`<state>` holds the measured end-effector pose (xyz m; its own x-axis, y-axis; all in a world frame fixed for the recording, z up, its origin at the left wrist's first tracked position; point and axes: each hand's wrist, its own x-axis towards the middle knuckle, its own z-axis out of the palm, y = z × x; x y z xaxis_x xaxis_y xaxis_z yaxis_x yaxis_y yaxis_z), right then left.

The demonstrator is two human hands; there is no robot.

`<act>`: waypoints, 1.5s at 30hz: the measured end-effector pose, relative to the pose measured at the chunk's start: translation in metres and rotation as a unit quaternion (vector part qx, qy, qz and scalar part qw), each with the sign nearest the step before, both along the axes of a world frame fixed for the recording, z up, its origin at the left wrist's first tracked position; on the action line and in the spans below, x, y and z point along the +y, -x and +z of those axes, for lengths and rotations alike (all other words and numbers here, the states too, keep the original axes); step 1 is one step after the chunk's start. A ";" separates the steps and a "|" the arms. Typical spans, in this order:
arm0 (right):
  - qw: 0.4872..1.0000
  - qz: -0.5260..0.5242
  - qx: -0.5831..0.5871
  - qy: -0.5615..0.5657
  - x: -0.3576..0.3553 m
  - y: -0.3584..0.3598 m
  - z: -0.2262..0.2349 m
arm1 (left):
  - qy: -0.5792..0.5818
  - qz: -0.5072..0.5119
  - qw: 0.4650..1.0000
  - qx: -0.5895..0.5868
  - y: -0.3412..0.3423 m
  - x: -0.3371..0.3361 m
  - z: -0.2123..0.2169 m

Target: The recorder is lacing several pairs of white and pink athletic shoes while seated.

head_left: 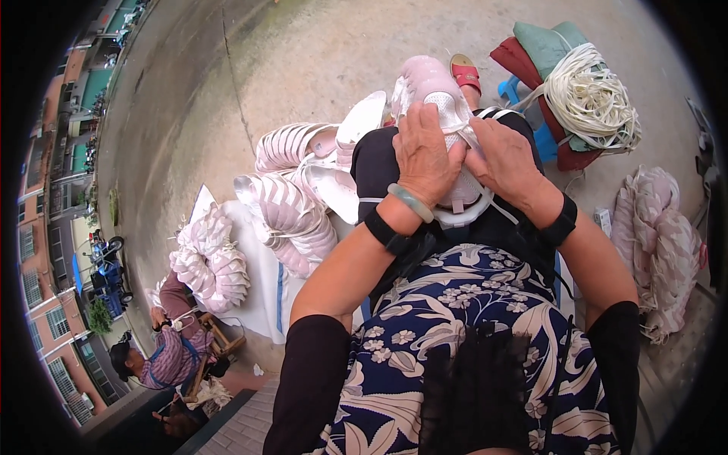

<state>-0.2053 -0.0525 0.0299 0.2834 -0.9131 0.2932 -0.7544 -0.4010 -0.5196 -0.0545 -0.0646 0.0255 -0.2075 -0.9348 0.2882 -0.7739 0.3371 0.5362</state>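
Note:
A pink and white shoe upper (pixel 449 114) lies across my lap, its pale mesh tongue showing between my hands. My left hand (pixel 425 152) grips the upper's left side, fingers pressed together and pointing away from me, thumb on the middle. From the right, my right hand (pixel 506 158) has its fingers bent and closed on a white shoelace (pixel 465 135) at the lacing edge. Its fingertips are partly hidden. More nested pink uppers (pixel 425 74) sit just beyond the one I hold.
Left of my legs, curled stacks of uppers (pixel 284 216) and another coil (pixel 211 262) rest on white sheeting (pixel 254 299). A bundle of white laces (pixel 591 95) tops cloth on a blue stool (pixel 544 142). More uppers (pixel 656 243) lie right. Another person (pixel 171 356) sits lower left.

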 end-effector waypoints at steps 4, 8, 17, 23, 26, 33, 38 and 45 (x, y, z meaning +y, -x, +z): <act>0.999 0.012 0.038 -0.024 -0.007 0.000 -0.003 | 0.016 -0.003 1.000 0.011 0.000 -0.005 -0.005; 0.996 0.031 0.072 -0.034 -0.021 0.001 0.000 | 0.013 -0.008 1.000 0.012 -0.002 -0.016 -0.008; 0.994 0.085 0.051 -0.051 -0.029 0.010 -0.006 | 0.093 -0.048 0.992 -0.064 -0.001 -0.019 0.004; 0.990 0.124 -0.015 -0.065 -0.036 0.020 -0.014 | 0.194 -0.120 0.961 -0.158 0.006 -0.023 -0.009; 0.986 0.143 -0.038 -0.081 -0.036 0.021 -0.016 | 0.204 -0.116 0.955 -0.179 0.006 -0.019 -0.012; 0.996 0.092 0.004 -0.017 -0.016 0.022 -0.021 | 0.197 -0.111 0.958 -0.174 0.016 -0.007 -0.010; 0.992 -0.023 -0.086 -0.085 -0.002 0.022 -0.015 | 0.148 -0.162 0.975 -0.047 -0.006 0.005 0.012; 0.984 -0.066 -0.131 -0.099 0.005 0.026 -0.022 | 0.107 0.111 0.988 -0.010 -0.165 0.059 0.051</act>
